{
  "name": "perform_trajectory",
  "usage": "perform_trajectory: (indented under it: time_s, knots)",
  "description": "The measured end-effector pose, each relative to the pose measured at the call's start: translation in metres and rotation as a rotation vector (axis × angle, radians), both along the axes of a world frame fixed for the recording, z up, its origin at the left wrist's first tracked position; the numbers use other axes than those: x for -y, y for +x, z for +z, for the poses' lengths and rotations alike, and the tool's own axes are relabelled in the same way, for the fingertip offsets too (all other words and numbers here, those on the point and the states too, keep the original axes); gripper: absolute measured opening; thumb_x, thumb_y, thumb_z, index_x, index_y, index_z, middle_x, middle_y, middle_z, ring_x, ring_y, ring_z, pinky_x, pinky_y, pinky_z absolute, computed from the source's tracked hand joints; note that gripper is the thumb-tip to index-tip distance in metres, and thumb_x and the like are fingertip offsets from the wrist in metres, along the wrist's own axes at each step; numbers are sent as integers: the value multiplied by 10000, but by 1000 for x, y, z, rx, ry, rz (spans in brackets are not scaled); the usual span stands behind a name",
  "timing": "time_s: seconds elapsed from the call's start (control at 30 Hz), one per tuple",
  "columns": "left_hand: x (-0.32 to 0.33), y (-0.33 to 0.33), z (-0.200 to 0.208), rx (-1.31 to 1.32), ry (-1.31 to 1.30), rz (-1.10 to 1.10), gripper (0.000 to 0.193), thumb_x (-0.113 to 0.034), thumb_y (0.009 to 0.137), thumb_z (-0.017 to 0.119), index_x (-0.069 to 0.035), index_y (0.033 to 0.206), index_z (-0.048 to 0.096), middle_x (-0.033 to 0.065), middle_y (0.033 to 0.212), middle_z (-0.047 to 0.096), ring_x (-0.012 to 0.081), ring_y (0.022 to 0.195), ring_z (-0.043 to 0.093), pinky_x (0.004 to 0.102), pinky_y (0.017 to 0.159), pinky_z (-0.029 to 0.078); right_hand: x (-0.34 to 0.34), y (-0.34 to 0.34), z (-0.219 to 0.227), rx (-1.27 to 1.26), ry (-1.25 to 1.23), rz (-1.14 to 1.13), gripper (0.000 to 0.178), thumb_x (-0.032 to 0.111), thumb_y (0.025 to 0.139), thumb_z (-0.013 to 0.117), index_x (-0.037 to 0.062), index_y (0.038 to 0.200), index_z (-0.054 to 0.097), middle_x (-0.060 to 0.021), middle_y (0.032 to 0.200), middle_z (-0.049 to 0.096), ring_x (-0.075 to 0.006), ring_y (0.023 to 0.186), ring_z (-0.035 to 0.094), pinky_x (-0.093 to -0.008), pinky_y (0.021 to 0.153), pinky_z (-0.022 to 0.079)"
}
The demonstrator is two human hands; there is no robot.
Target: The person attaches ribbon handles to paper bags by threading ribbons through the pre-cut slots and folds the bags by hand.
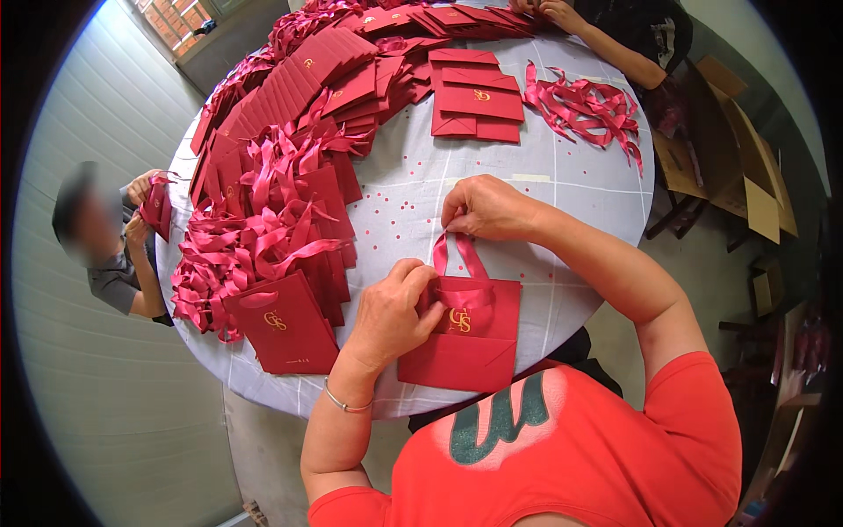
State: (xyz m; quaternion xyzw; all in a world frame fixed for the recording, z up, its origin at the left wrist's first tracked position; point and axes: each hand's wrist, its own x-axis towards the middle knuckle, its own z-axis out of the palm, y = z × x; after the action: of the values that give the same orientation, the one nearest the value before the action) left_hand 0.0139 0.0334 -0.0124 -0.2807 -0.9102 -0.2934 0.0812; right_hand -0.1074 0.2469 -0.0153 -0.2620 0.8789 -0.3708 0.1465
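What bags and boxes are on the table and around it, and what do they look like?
Bag: flat, dark red, gold emblem, near table edge; left hand on it, right hand holds its ribbon loop.
Second bag: left of it, same look.
Bag pile: rows of flat red bags with ribbons, table's left and far side.
Small stack: red, middle far side.
Loose ribbons: far right.
Cardboard boxes: brown, right of table.

loose red ribbons (587, 105) lie near flat red envelopes (477, 104), with cardboard boxes (746, 167) beside the round table (580, 184).
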Motion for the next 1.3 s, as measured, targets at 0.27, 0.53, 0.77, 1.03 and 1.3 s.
perform_trajectory:
  time_s: [0.27, 0.53, 0.77, 1.03, 1.3]
  knots:
    - [0, 0, 0, 48, 28, -16, 333, -101, 730, 745, -28, 1019, 597, 137, 1056, 613, 327, 779, 660, 384, 687, 548, 1, -6, 2, 163, -89, -15, 93, 80, 822, 715, 9, 882, 723, -119, 773, 695, -192, 672, 671, -330, 626, 539]
    - [0, 0, 2, 60, 39, -18, 347, -98, 727, 747, -27, 1032, 598, 141, 1059, 612, 337, 798, 659, 392, 695, 547, -3, -11, -2, 283, -201, -34, 74, 48, 854, 681, -14, 887, 705, -81, 725, 667, -136, 593, 643, -289, 500, 533]
    - [-7, 5, 1, -21, 3, 41, 366, -165, 711, 746, -34, 1021, 601, 135, 1053, 616, 346, 803, 659, 414, 687, 543, -9, -11, -2, -19, -33, 83, 87, 71, 840, 659, 28, 886, 719, -102, 787, 689, -217, 721, 685, -349, 631, 551]
    - [-14, 2, -10, -72, -44, 146, 310, -168, 696, 709, -59, 963, 594, 112, 966, 610, 330, 734, 645, 424, 628, 525, -20, -14, -1, -536, 160, 353, 77, 170, 831, 694, 110, 878, 691, -71, 1004, 622, -294, 868, 645, -404, 712, 533]
    - [-26, 0, -17, -130, -157, 278, 268, -239, 724, 736, -70, 853, 574, 81, 844, 582, 316, 630, 618, 415, 533, 494, -21, -16, 7, -667, 260, 499, 117, 139, 886, 564, 41, 948, 551, -105, 974, 559, -288, 859, 628, -407, 689, 537]
